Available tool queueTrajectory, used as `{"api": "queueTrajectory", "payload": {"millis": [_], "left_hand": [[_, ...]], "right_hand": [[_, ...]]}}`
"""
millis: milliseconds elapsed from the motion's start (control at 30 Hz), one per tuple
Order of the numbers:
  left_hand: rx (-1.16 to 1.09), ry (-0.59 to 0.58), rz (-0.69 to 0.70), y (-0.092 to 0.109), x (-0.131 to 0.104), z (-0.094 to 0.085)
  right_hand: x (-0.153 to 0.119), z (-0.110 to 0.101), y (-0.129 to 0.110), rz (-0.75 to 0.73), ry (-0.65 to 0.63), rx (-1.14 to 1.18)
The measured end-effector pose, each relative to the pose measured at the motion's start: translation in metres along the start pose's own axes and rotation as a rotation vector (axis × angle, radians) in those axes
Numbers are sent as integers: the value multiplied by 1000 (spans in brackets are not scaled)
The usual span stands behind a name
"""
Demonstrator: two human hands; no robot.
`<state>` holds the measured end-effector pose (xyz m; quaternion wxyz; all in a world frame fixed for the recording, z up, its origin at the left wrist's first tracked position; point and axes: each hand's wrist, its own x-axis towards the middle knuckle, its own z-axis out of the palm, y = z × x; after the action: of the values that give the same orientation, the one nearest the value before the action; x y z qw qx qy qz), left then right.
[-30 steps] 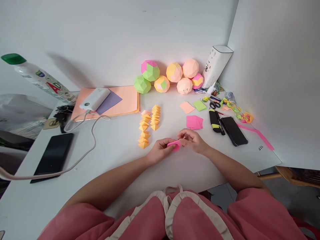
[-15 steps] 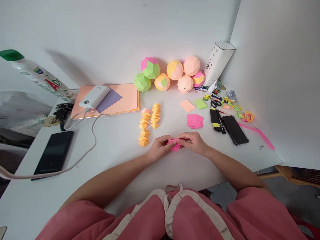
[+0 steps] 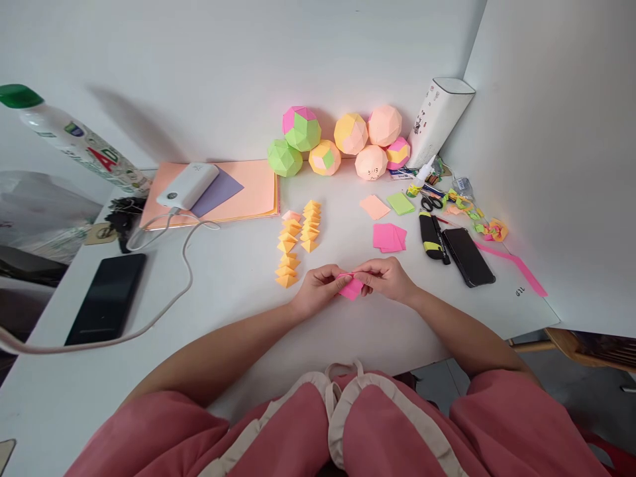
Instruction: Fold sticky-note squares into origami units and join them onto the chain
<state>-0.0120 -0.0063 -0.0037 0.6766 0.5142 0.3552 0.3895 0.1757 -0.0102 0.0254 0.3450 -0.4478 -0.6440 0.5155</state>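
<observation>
Between my two hands is a small pink sheet of paper [image 3: 351, 289], pinched along its far edge. My left hand [image 3: 322, 289] grips its left side with thumb and fingers. On the other side my right hand [image 3: 386, 281] is closed on the same paper, fingertips close to those of the left. A stack of pink paper squares [image 3: 389, 237] lies just beyond my right hand. Past my left hand stand two rows of folded orange paper pieces [image 3: 287, 262], with one peach piece at the far end of the left row.
Several paper balls [image 3: 371, 163] are piled against the back wall. Peach squares [image 3: 374, 207] and green squares [image 3: 400, 203] lie mid-table. Scissors [image 3: 431, 203], a cutter [image 3: 430, 236], a glue bottle [image 3: 421, 179] and a phone [image 3: 468, 257] are right; a power bank [image 3: 187, 186] and cable are left.
The pink paper's near corner shows more below my fingers, and the hands have shifted slightly apart. The whole view has tilted a little; the things on the table stay put.
</observation>
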Motion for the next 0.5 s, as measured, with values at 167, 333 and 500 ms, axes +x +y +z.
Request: {"api": "queueTrajectory", "payload": {"millis": [167, 333, 500], "left_hand": [[12, 6, -22, 2, -1, 0], [47, 4, 12, 5, -2, 0], [53, 5, 1, 8, -3, 1]], "right_hand": [[0, -1, -3, 20, -20, 14], [0, -1, -5, 26, -30, 28], [-1, 4, -2, 16, -37, -14]]}}
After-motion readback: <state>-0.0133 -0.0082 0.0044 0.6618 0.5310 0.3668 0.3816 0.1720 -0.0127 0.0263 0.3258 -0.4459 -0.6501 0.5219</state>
